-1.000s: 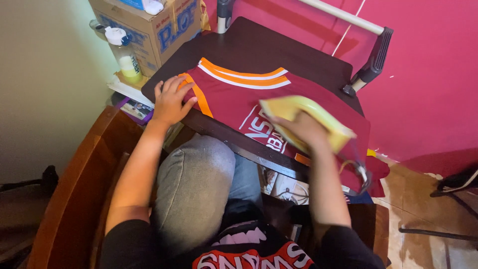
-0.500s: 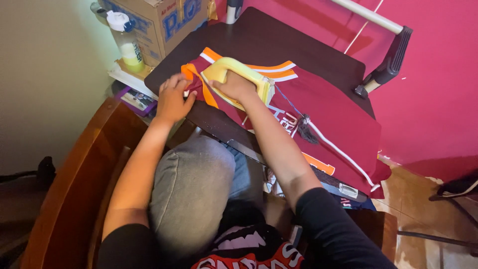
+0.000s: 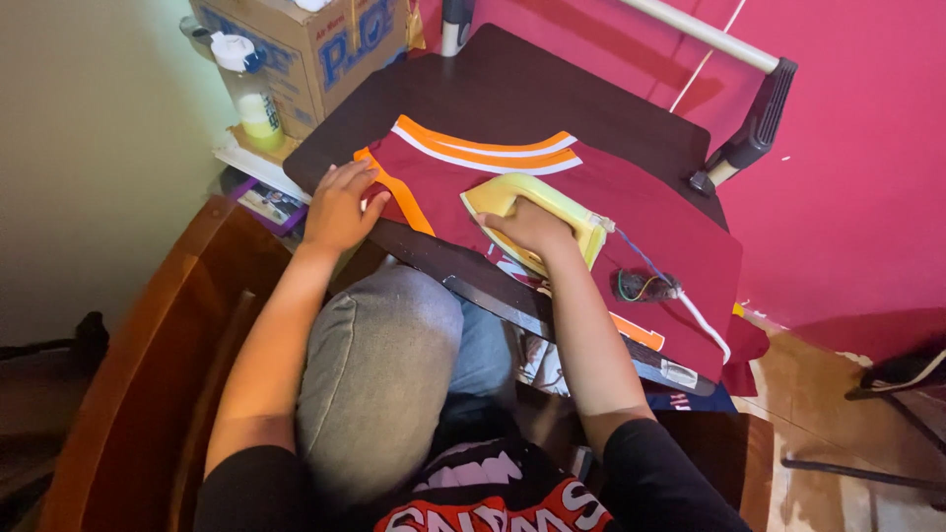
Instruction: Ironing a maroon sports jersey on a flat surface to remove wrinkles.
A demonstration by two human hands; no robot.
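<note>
1. The bench point(image 3: 552, 108) is dark brown wood.
2. A dark red shirt point(image 3: 650, 217) with orange and white edges lies flat on the bench.
3. A yellow iron point(image 3: 512, 197) sits on the shirt.
4. The shirt hangs over the near edge.

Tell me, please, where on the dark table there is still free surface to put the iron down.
The free patch of the dark table lies past the jersey's orange collar, toward the pink wall. The near part is crowded: the maroon jersey covers it, with the left hand on its edge, the right hand on the yellow iron, and the cord.
</note>
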